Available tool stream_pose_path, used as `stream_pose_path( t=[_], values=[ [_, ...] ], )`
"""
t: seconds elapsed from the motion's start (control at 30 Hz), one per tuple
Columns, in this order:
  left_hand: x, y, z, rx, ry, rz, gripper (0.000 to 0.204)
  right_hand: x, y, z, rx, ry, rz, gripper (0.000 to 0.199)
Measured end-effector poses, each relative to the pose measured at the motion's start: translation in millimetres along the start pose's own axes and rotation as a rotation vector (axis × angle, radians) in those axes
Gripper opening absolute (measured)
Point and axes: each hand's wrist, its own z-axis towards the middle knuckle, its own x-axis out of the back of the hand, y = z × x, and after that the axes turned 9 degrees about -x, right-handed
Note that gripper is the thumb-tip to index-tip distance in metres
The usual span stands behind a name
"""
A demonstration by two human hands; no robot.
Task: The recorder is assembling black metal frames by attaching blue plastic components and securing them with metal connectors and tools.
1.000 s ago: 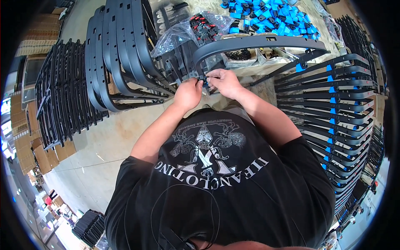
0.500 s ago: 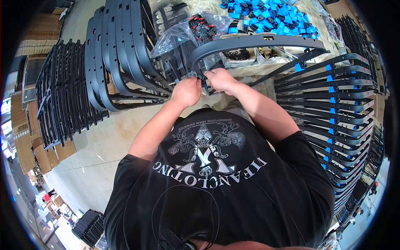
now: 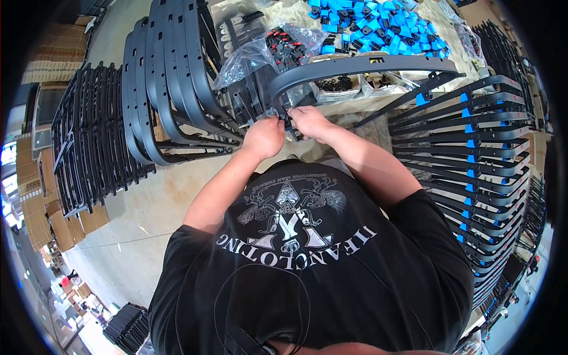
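Note:
A dark grey curved frame (image 3: 361, 64) lies across the front of the worktable, its bent end coming down close to my hands. My left hand (image 3: 264, 139) is closed at the lower part of that bend, fingertips pinched together. Beside it, my right hand (image 3: 309, 123) is closed too, thumb and fingers pressed at the same spot. Whatever small part sits between the fingertips is hidden. Just left of the bend, several dark flat pieces (image 3: 251, 94) stand under a clear plastic bag (image 3: 245, 62). Small black and red parts (image 3: 286, 47) are heaped behind.
Blue plastic pieces (image 3: 384, 26) are piled at the table's back. Bins of small black parts (image 3: 338, 83) sit behind the frame. Curved dark frames (image 3: 171, 77) stand upright at the left, and a tall stack of frames with blue pieces (image 3: 473, 165) rises at the right.
Both hands have shifted very slightly toward me, staying closed at the bend. The curved frame has dropped a little in the picture.

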Motion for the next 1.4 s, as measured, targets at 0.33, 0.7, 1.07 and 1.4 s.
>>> stream_pose_path(
  t=[0.33,0.7,1.07,1.4],
  values=[
    [-0.5,0.8,-0.2,-0.036,-0.001,0.016,0.036,-14.1,21.4,8.5,0.159,0.101,0.031,0.048],
    [-7.4,-4.6,3.3,-0.040,0.031,0.063,0.038,-5.8,-6.2,-15.0,-0.045,-0.005,0.129,0.048],
    [-26.3,-3.2,-6.1,0.002,0.185,-0.034,0.033,250.5,40.0,13.9,0.184,0.958,-1.051,0.034],
    [-36.7,17.0,-14.1,0.198,0.297,-0.050,0.032,303.9,35.4,7.8,0.071,0.726,-1.267,0.033]
  ],
)
